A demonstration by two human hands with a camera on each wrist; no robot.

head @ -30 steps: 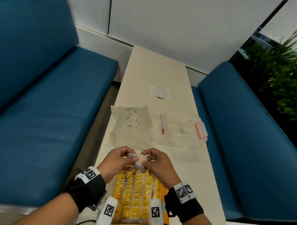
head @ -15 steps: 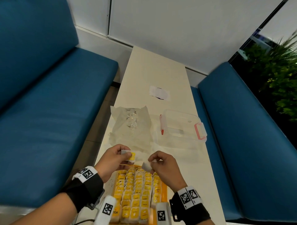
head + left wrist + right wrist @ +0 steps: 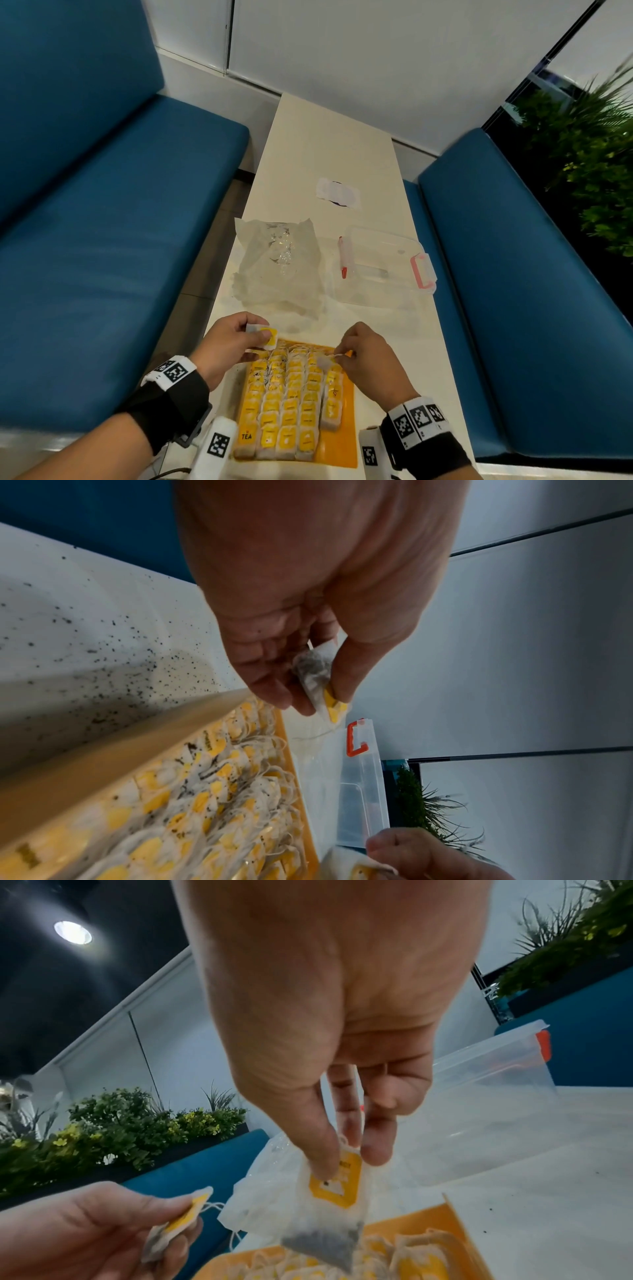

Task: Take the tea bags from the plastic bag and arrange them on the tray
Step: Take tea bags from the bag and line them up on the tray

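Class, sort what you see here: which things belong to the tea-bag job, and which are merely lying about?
Belonging:
left hand, tea bag
right hand, second tea bag
orange tray
plastic bag

Lying about:
clear box
blue benches
plant

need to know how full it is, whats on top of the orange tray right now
Rows of tea bags with yellow tags cover most of the orange tray; a bare strip shows along its right side. Loose dark specks lie among the bags. The tray floor under them is hidden.
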